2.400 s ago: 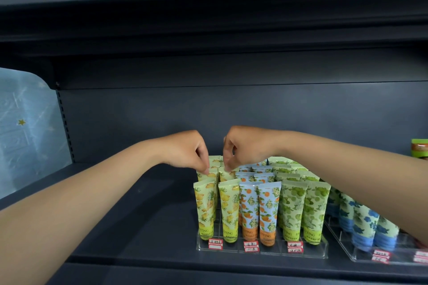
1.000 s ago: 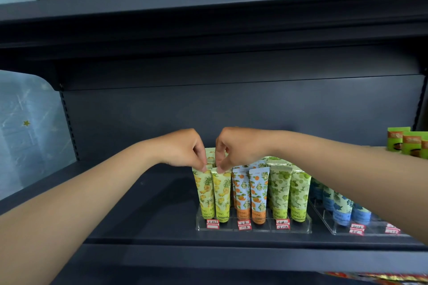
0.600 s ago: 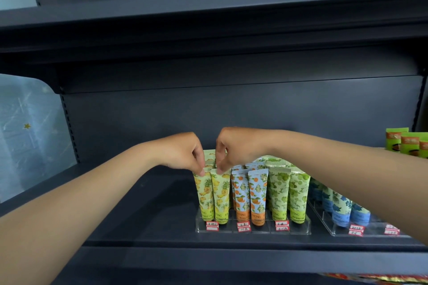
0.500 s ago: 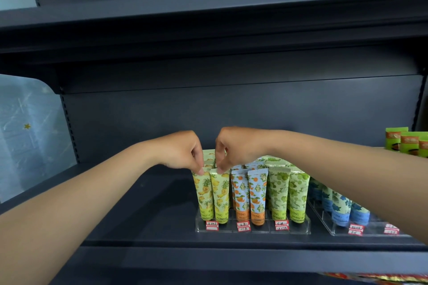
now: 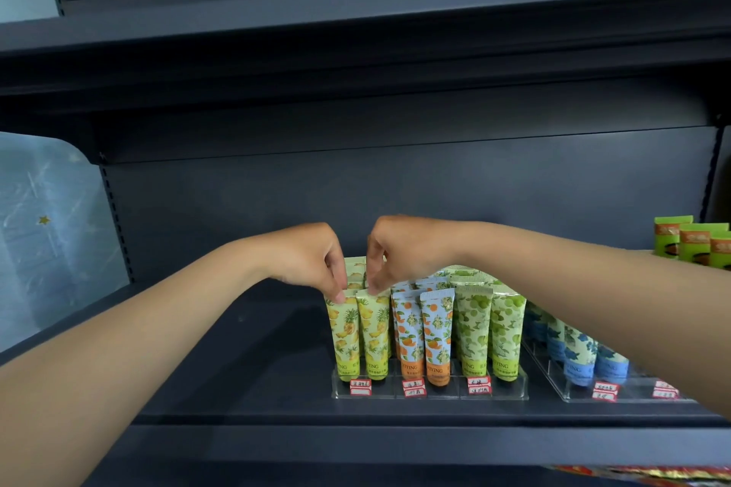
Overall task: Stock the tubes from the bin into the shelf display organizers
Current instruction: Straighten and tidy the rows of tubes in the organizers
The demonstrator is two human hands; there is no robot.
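A clear acrylic organizer point(image 5: 431, 394) on the dark shelf holds upright tubes in rows: yellow pineapple tubes point(image 5: 348, 336) at the left, orange-print tubes point(image 5: 435, 336) in the middle, green tubes point(image 5: 502, 332) at the right. My left hand point(image 5: 304, 255) pinches the top edge of the front-left pineapple tube. My right hand point(image 5: 399, 249) pinches the top of the pineapple tube beside it point(image 5: 374, 332). Both tubes stand in the organizer's front row. The bin is out of view.
A second clear organizer point(image 5: 617, 395) with blue tubes point(image 5: 581, 356) stands to the right. Green boxes point(image 5: 692, 239) sit at the far right of the shelf. The upper shelf point(image 5: 356, 31) overhangs closely. A translucent panel point(image 5: 43, 233) bounds the left side.
The camera has pulled back and lifted since the oldest frame. Both hands stay at the tops of the pineapple tubes, with only small finger shifts.
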